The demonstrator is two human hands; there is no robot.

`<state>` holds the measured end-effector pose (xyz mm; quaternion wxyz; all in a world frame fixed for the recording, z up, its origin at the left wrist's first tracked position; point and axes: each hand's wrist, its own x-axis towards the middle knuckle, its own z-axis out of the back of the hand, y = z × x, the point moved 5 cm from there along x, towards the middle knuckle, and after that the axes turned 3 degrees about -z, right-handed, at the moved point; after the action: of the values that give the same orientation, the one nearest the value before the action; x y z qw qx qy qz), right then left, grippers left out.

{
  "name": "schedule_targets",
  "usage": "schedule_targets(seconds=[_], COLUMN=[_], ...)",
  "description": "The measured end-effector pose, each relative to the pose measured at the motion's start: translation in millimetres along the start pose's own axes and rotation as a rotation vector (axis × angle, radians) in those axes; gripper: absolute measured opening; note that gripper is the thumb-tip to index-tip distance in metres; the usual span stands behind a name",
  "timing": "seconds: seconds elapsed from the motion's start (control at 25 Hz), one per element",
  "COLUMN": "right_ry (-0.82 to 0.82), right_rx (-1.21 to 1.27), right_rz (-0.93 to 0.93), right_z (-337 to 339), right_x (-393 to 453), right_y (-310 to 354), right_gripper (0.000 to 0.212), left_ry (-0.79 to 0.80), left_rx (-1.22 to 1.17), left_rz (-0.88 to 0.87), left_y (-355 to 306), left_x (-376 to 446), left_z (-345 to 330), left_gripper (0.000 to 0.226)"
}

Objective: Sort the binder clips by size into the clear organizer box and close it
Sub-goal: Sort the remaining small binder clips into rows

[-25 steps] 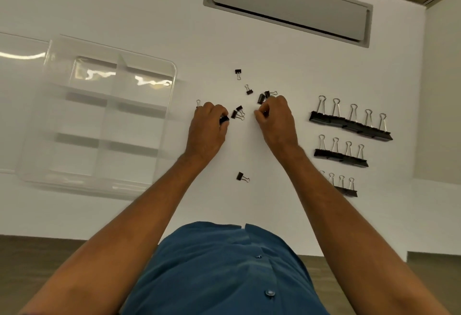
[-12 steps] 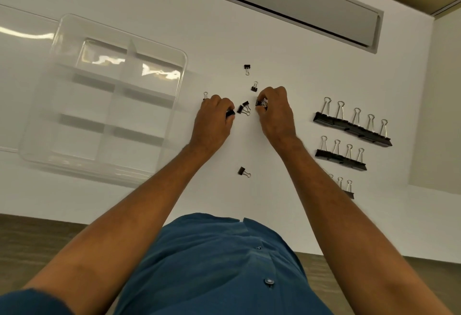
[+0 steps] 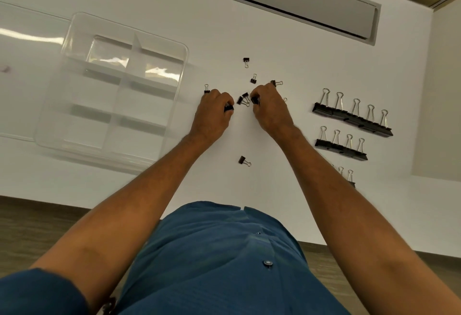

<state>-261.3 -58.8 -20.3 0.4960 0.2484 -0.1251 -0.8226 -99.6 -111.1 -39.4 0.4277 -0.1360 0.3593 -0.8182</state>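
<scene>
Several small black binder clips lie scattered on the white table, with two of them between my hands. My left hand is closed on a small clip at its fingertips. My right hand pinches another small clip. One small clip lies alone nearer to me. The clear organizer box stands open to the left, its compartments empty. On the right lie a row of large clips, a row of medium clips and a shorter row partly hidden by my right forearm.
The box's clear lid lies flat to the left of the box. A grey recessed panel is set in the table's far side. The table's near edge runs just in front of my blue shirt.
Both hands stay at the scattered clips. The right hand has shifted slightly, uncovering a clip behind its knuckles. The view has tilted a little.
</scene>
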Motion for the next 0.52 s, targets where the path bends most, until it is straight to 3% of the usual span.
schedule_targets(seconds=[0.2,0.36,0.52], right_ry=[0.109,0.103,0.062], right_rx=[-0.006,0.185,0.306], right_rz=[0.111,0.130,0.055], right_z=[-1,7,23], right_x=[-32,-85,-167], right_y=[-3,-15,-66], right_gripper=[0.023,0.024,0.025], left_ry=[0.025,0.029,0.174], left_rx=[-0.032,-0.010,-0.024], left_rz=[0.035,0.012,-0.089], left_y=[-9,-34,-84], left_x=[-30,-76,-124], left_z=[3,-15,-60], left_gripper=[0.015,0.016,0.016])
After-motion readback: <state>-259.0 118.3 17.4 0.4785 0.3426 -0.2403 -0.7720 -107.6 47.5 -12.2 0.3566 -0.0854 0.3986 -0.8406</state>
